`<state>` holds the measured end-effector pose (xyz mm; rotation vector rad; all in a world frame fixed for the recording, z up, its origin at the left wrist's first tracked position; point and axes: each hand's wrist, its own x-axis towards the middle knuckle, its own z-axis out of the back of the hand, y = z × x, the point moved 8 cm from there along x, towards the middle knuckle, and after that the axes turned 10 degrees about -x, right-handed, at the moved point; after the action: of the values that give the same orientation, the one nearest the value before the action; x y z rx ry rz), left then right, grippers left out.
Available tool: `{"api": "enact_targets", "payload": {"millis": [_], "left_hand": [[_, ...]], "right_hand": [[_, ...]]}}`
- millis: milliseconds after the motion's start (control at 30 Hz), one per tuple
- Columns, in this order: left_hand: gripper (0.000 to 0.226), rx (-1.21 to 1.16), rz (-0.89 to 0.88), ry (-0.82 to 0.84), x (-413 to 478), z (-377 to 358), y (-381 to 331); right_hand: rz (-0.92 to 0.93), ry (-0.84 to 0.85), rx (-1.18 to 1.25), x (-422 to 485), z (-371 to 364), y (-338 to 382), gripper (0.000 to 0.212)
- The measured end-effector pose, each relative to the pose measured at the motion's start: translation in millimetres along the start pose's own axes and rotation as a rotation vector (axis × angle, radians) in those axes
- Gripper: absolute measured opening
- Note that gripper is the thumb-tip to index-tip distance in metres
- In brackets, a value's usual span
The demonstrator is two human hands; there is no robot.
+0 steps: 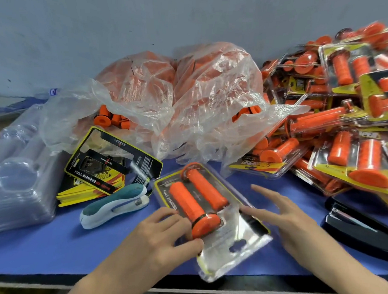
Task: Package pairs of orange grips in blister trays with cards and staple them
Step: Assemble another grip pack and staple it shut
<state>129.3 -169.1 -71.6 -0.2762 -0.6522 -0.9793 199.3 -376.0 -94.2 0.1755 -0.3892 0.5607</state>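
Note:
A clear blister tray (240, 247) with a black-and-yellow card lies at the front middle of the blue table (42, 251). Two orange grips (200, 200) sit side by side in it. My left hand (163, 231) rests on the tray's left edge, fingers curled against the nearer grip's flange. My right hand (281, 213) hovers at the tray's right edge with fingers spread, fingertips at the card's corner. A teal-and-white stapler (116, 205) lies left of the tray.
A stack of cards (109, 163) lies behind the stapler. Empty clear trays (18, 176) are piled at the left. Plastic bags of loose grips (179, 91) sit at the back. Finished packs (343, 121) heap at the right, with a black stapler (359, 227) below them.

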Motion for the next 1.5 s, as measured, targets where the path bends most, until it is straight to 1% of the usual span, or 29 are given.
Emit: {"api": "enact_targets", "payload": {"millis": [33, 67, 100, 133, 167, 200, 233, 267, 300, 367, 400, 467, 533, 600, 633, 700, 733, 800, 867, 933, 967, 1033, 1067, 1133, 1167, 1233, 1300, 1400, 1500], "left_hand": [[0.017, 0.008, 0.009, 0.006, 3, -1, 1], [0.016, 0.015, 0.019, 0.011, 5, -2, 3], [0.016, 0.023, 0.03, 0.015, 8, -5, 3], [0.015, 0.035, 0.033, 0.016, 12, -9, 2], [0.014, 0.046, 0.04, 0.014, 17, -14, 1], [0.012, 0.047, 0.043, 0.009, 23, -18, -2], [0.012, 0.045, 0.051, 0.002, 29, -22, -4], [0.013, 0.037, 0.056, -0.013, 34, -25, -6], [0.016, 0.018, 0.06, -0.021, 38, -28, -8], [0.011, -0.03, 0.075, -0.038, 42, -30, -4], [0.008, -0.042, 0.1, -0.05, 41, -29, 3], [0.019, -0.009, 0.183, -0.058, 37, -24, 23], [0.019, 0.085, 0.271, -0.012, 26, -19, 47], [0.019, 0.141, 0.344, 0.04, 14, -15, 65], [0.023, 0.14, 0.359, 0.054, 10, -14, 69], [0.02, 0.118, 0.332, 0.047, 8, -12, 66], [0.014, 0.106, 0.3, 0.033, 9, -12, 61], [0.003, 0.098, 0.247, 0.013, 12, -12, 50], [0.006, 0.073, 0.219, -0.005, 13, -14, 42], [0.002, 0.059, 0.204, -0.023, 13, -16, 35], [0.006, 0.053, 0.206, -0.022, 13, -18, 33], [0.008, 0.057, 0.195, -0.014, 14, -23, 28], [0.008, 0.064, 0.189, -0.01, 14, -23, 27], [0.007, 0.067, 0.188, -0.013, 13, -20, 29], [0.008, 0.067, 0.184, -0.014, 13, -18, 31], [0.015, 0.052, 0.18, -0.004, 11, -13, 36], [0.021, 0.021, 0.176, 0.028, 7, -12, 41], [0.017, -0.044, 0.168, 0.054, 0, -13, 46], [0.017, -0.081, 0.169, 0.039, -6, -7, 55]], "right_hand": [[-0.061, 0.005, 0.074, -3, 5, -9, 0.099], [-0.098, -0.024, 0.152, -8, 13, -14, 0.092], [-0.089, -0.089, 0.225, -13, 23, -10, 0.074], [-0.057, -0.136, 0.258, -13, 31, 3, 0.048], [-0.029, -0.129, 0.274, -13, 31, 17, 0.028], [-0.006, -0.107, 0.229, -11, 28, 34, 0.029], [0.039, -0.093, 0.157, -10, 21, 50, 0.036], [0.075, -0.102, 0.066, -8, 15, 62, 0.038], [0.104, -0.138, -0.01, -6, 10, 67, 0.036], [0.095, -0.204, -0.101, -3, 12, 62, 0.031], [0.082, -0.216, -0.112, -3, 16, 54, 0.035], [0.04, -0.204, -0.088, -3, 23, 33, 0.041], [-0.028, -0.156, -0.07, -9, 25, 10, 0.033], [-0.086, -0.15, -0.112, -12, 28, -8, 0.012], [-0.115, -0.141, -0.135, -14, 26, -16, 0.006], [-0.181, -0.132, -0.182, -17, 22, -23, 0.026], [-0.21, -0.157, -0.212, -16, 23, -21, 0.032], [-0.203, -0.215, -0.248, -11, 20, -3, 0.038], [-0.064, -0.298, -0.274, 0, 14, 32, 0.036], [0.077, -0.35, -0.288, 10, 7, 66, 0.022], [0.131, -0.361, -0.294, 13, 4, 78, 0.015], [0.177, -0.336, -0.299, 18, -2, 90, 0.016], [0.188, -0.32, -0.311, 19, -5, 92, 0.017], [0.198, -0.311, -0.337, 21, -5, 92, 0.011], [0.185, -0.315, -0.341, 22, -3, 90, 0.012], [0.151, -0.348, -0.359, 21, 1, 81, 0.019], [0.135, -0.377, -0.372, 16, 5, 73, 0.021], [0.133, -0.404, -0.386, 5, 8, 59, 0.023], [0.118, -0.425, -0.411, -6, 14, 42, 0.023]]}}
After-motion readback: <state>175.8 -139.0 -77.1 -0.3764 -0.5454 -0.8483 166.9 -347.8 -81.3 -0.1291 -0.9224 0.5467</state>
